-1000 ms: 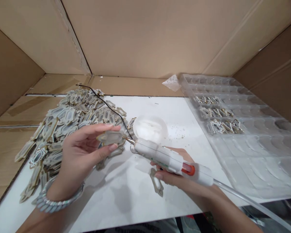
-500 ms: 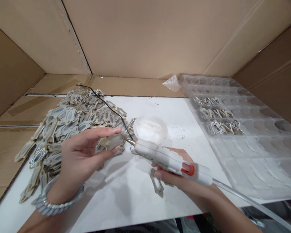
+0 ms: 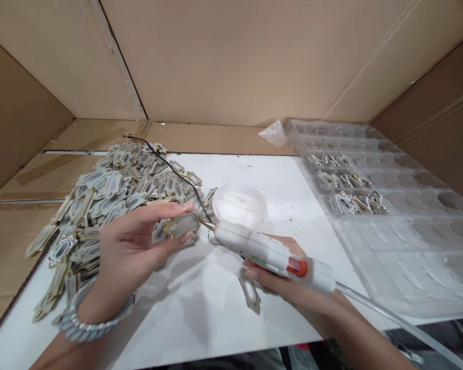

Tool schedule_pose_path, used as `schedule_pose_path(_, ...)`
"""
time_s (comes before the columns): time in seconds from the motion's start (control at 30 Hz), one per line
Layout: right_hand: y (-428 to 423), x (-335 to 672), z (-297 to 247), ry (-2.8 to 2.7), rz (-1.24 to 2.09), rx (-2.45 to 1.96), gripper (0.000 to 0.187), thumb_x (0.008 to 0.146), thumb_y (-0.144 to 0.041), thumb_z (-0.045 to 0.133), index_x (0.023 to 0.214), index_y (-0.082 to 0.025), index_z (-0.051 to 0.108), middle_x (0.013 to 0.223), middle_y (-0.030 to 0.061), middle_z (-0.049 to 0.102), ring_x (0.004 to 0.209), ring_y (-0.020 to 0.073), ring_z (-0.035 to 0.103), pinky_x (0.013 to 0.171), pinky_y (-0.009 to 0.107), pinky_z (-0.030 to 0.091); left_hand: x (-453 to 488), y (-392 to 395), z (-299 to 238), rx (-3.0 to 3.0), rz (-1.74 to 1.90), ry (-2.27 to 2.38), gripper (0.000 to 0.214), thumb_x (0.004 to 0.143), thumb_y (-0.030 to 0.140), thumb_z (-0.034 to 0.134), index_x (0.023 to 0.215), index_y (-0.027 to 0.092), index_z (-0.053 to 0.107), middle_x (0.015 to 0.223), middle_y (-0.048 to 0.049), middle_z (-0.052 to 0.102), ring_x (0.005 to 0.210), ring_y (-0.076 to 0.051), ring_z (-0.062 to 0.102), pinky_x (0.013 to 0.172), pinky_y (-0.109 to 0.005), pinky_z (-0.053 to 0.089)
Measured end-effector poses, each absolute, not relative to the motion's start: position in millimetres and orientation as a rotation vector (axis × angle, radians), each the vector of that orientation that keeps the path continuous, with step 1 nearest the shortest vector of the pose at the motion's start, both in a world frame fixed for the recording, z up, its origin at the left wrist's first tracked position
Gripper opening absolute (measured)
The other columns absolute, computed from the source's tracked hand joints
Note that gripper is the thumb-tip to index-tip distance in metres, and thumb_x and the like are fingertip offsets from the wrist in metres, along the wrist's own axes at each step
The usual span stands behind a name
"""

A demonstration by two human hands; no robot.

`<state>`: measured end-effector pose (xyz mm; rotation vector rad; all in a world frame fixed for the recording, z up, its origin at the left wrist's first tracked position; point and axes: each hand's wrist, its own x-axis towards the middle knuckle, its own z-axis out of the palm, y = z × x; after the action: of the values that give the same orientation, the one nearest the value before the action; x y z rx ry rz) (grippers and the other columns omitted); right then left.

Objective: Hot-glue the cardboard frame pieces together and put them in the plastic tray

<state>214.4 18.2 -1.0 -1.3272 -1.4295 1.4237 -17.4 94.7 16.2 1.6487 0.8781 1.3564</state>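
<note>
Between the thumb and fingers of my left hand (image 3: 135, 244) is a flat, frame-shaped ornament piece (image 3: 182, 225) with a cloudy pale middle. My right hand (image 3: 281, 267) is wrapped round a white hot glue gun (image 3: 254, 244) with a red-orange switch. The gun's metal tip points left, at the right end of the held piece, and seems to touch it. A clear glue stick (image 3: 393, 313) runs out of the gun's back end. Under my right fingers, a loose frame piece (image 3: 250, 292) lies on the white table.
A heap of similar ornament pieces (image 3: 108, 190) covers the left. Behind the gun's nose stands a white round dish (image 3: 239, 205). At right, a clear compartment tray (image 3: 401, 236) holds pieces in several cells. A black cord (image 3: 173, 172) crosses the heap. Cardboard walls (image 3: 254, 61) enclose the table.
Almost nothing differs. The back of the glue gun has shifted very slightly left, while its tip stays at the end of the held piece.
</note>
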Motion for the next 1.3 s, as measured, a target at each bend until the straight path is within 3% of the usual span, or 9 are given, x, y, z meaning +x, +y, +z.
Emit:
schedule_pose_path(0.3, 16.7, 214.3, -3.9, -1.416, 1.398, -1.356, 0.020, 0.083, -0.038, 0.070, 0.077, -0.022, 0.060, 0.062, -0.0014, 0.056, 0.048, 0.0108, 0.046, 0.044, 0.025, 0.037, -18.6, 94.1, 14.3, 1.697, 1.357, 0.911, 0.034, 0.069, 0.020, 0.082, 0.096, 0.039, 0.075, 0.099, 0.0086, 0.077, 0.095, -0.020, 0.072, 0.089, -0.035, 0.061)
schedule_pose_path(0.5, 17.2, 214.4, -5.5, -1.404, 1.431, -1.385, 0.024, 0.084, -0.041, 0.069, 0.076, -0.021, 0.057, 0.061, -0.0015, 0.056, 0.047, 0.0105, 0.046, 0.043, 0.024, 0.035, -19.7, 96.4, 13.0, 1.759, 1.388, 0.866, 0.039, 0.068, 0.009, 0.081, 0.098, 0.034, 0.075, 0.100, 0.0044, 0.078, 0.094, -0.018, 0.073, 0.086, -0.031, 0.063)
schedule_pose_path(0.83, 16.9, 213.8, -3.2, -1.441, 1.400, -1.408, 0.025, 0.084, -0.043, 0.066, 0.074, -0.022, 0.056, 0.062, -0.0016, 0.056, 0.049, 0.0112, 0.050, 0.044, 0.024, 0.038, -19.8, 96.9, 11.4, 1.762, 1.398, 0.851, 0.039, 0.069, 0.009, 0.079, 0.099, 0.033, 0.074, 0.101, 0.0052, 0.077, 0.096, -0.018, 0.073, 0.086, -0.030, 0.063)
schedule_pose_path(1.07, 19.4, 215.5, -0.5, -1.522, 1.339, -1.423, 0.022, 0.082, -0.036, 0.066, 0.069, -0.022, 0.056, 0.062, -0.0013, 0.055, 0.054, 0.0117, 0.051, 0.047, 0.023, 0.040, -19.3, 98.8, 14.2, 1.745, 1.429, 0.783, 0.041, 0.069, 0.002, 0.078, 0.098, 0.030, 0.074, 0.100, 0.0105, 0.077, 0.098, -0.008, 0.072, 0.085, -0.013, 0.059)
schedule_pose_path(1.3, 20.9, 213.3, 3.3, -1.467, 1.342, -1.459, 0.022, 0.082, -0.034, 0.065, 0.067, -0.022, 0.053, 0.059, -0.0037, 0.049, 0.053, 0.0109, 0.046, 0.045, 0.023, 0.036, -19.8, 97.5, 13.9, 1.740, 1.412, 0.786, 0.042, 0.069, 0.002, 0.077, 0.098, 0.031, 0.073, 0.101, 0.0115, 0.077, 0.099, -0.007, 0.071, 0.088, -0.013, 0.058)
